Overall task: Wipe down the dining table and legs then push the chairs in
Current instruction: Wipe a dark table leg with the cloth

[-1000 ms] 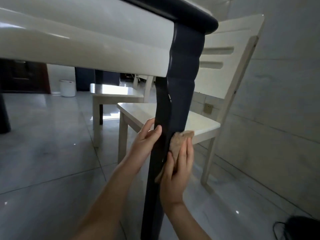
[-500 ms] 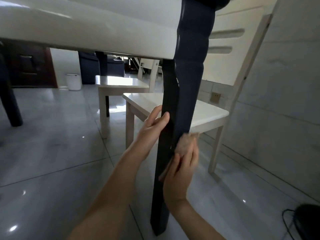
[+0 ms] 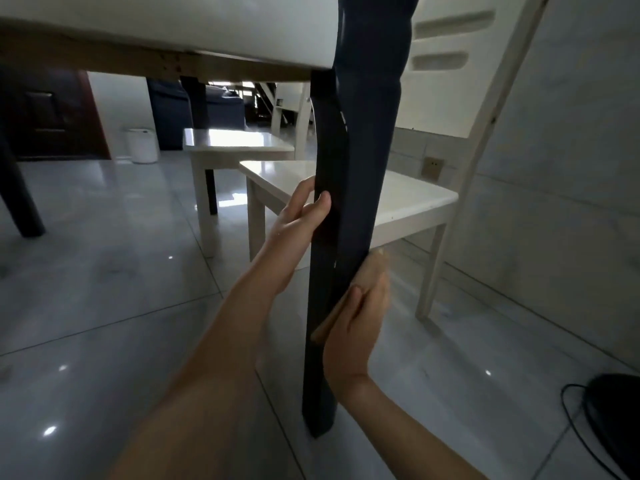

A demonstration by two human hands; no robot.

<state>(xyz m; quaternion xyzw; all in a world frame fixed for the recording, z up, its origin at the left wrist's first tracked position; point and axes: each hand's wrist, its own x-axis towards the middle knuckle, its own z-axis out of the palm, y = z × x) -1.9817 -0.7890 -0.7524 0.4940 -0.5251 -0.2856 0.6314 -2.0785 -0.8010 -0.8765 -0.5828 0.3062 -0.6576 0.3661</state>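
Dark table leg (image 3: 360, 150), under a corner of the table (image 3: 173, 26), stood gripped by the curled left hand (image 3: 304, 216) while the right hand (image 3: 356, 320) pressed the cloth (image 3: 373, 268) low on it with flat fingers, best drawn firmly footward.

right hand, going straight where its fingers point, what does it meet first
Probably the chair seat edge just above the cloth, since the right hand points up along the table leg; depth is unclear, so it may slide past in front.
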